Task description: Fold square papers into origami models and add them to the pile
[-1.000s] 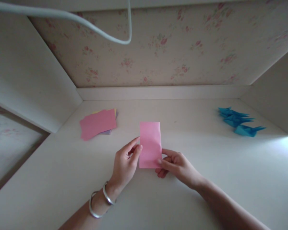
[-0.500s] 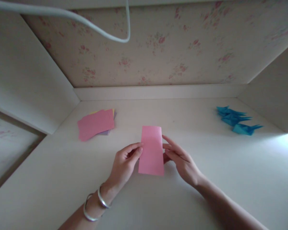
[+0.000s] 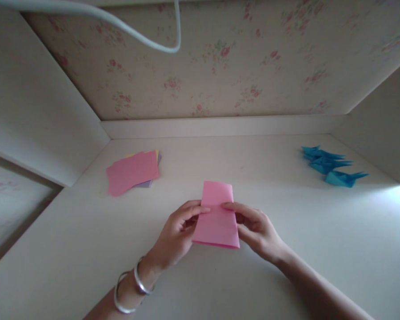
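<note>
A folded sheet of pink paper (image 3: pixel 217 226) is held upright-lengthwise between my two hands, tilted a little above the desk, its near edge showing more than one layer. My left hand (image 3: pixel 178 229) grips its left edge, with a finger lying on the top face and the thumb hidden beneath. On the opposite edge, my right hand (image 3: pixel 258 229) is closed too, one fingertip resting on the paper's face and the others at or under the side. Two silver bangles (image 3: pixel 142 278) circle my left wrist.
At the back left lies a stack of coloured paper (image 3: pixel 133 171), pink over yellow and purple. Several blue folded paper figures (image 3: pixel 325 164) sit at the back right of the white desk (image 3: pixel 200 284). A white cable (image 3: pixel 136 40) hangs before the flowered wall.
The pink paper has shifted slightly right and tilted, so its near edge shows. My right hand has gone from fingers loosely beside the paper to gripping its right edge.
</note>
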The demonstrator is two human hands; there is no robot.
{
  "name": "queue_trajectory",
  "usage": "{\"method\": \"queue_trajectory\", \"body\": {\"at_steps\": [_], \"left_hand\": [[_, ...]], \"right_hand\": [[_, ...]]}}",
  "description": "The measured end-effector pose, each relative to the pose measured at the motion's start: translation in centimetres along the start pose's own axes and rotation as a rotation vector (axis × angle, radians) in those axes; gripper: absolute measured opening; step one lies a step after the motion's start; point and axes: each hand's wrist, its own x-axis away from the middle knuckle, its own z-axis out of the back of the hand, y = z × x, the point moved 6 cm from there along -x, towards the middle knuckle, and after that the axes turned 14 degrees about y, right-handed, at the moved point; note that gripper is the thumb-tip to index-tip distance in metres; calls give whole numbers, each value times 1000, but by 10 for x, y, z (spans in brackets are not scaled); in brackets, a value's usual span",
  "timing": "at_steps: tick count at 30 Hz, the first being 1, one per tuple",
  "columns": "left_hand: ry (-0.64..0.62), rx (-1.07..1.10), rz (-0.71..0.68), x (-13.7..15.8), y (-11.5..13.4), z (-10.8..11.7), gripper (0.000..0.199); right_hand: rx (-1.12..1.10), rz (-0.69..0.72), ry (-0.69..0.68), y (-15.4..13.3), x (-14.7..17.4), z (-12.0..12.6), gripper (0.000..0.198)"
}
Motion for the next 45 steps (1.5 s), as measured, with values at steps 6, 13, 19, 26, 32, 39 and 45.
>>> {"method": "queue_trajectory", "body": {"at_steps": [6,13,19,26,32,39,45], "left_hand": [[51,-120,-233,-1,11,4,30],[147,-300,-298,2,6,5,15],[106,-240,-188,5,1,-3,11],[284,-276,-242,0,9,10,5],[212,-278,-169,2,8,5,7],[137,-274,-17,3,0,0,20],[143,-244,68,3,-8,0,23]], "right_hand": [[-16,144,16,-12,-1,2,26],[-121,124,73,-9,4,-4,30],[-103,94,103,-2,9,-11,12],[-27,104,182,-10,6,-3,13],[5,98,233,-12,2,-2,12],[-63,2,289,-8,-1,-2,14],[-46,-25,318,-7,1,-1,15]]}}
